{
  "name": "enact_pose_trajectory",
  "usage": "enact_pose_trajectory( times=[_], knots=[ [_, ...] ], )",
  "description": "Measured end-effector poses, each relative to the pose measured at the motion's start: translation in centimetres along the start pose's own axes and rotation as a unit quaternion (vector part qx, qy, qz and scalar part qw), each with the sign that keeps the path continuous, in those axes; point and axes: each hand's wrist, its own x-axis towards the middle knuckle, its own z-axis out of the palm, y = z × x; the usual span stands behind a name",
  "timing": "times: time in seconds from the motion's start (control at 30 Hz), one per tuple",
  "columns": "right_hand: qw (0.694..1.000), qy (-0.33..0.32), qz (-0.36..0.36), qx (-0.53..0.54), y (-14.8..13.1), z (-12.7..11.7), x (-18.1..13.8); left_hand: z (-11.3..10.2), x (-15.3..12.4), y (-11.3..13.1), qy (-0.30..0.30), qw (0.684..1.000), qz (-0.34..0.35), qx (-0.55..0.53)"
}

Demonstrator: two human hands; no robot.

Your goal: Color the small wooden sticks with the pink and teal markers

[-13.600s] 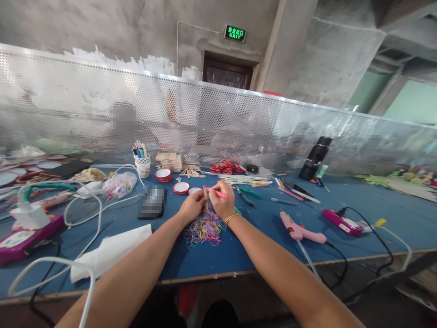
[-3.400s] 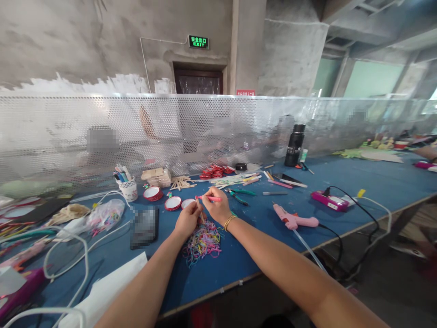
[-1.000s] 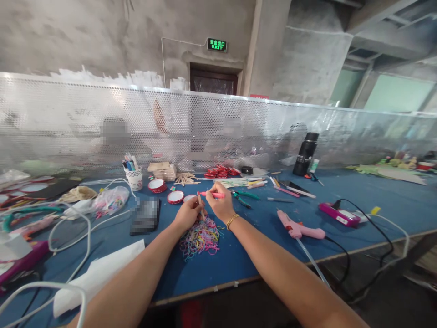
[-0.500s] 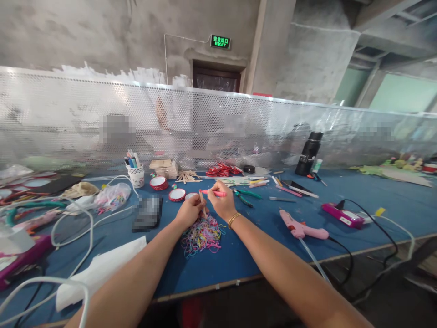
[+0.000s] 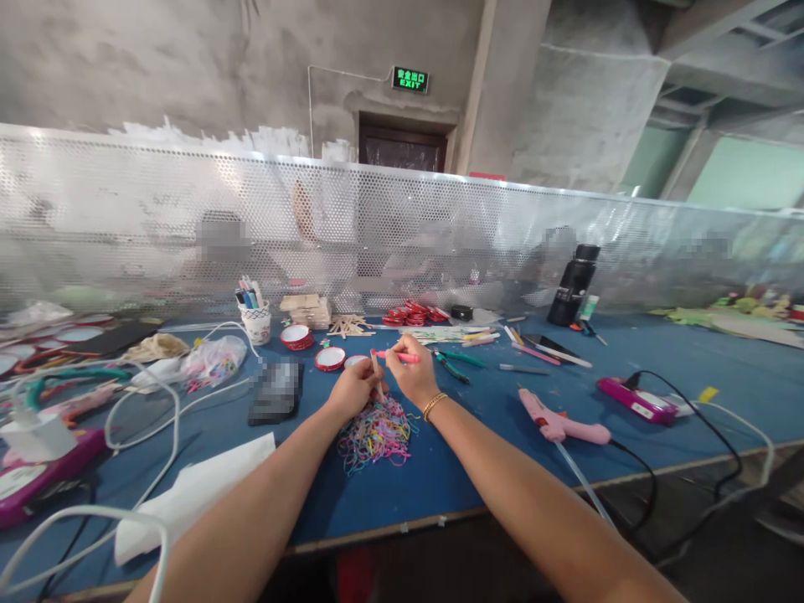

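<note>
My left hand is closed on a flat wooden craft stick, held upright above a heap of coloured strings. In my right hand is a pink marker, lying nearly level. Its tip is at the upper end of the stick, which looks reddish there. Beyond my hands sit round red-rimmed tins with white faces. Green-handled pliers rest just right of my right hand.
A phone and white paper lie to the left. A pink glue gun and a purple power strip are on the right. Behind stand a cup of pens, stacked wooden pieces, a black bottle and a perforated metal screen.
The whole view has shifted slightly. Both hands keep their hold on the stick and the marker, with the marker's tip still at the stick's top.
</note>
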Motion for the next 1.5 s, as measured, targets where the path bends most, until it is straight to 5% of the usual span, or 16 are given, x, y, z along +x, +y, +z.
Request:
enact_pose_trajectory(
  times=[1.5],
  knots=[
    [1.0, -0.016, 0.014, -0.006, 0.7, 0.2, -0.2, 0.3, -0.2, 0.7, 0.016, 1.0, 0.0, 0.013]
  ],
)
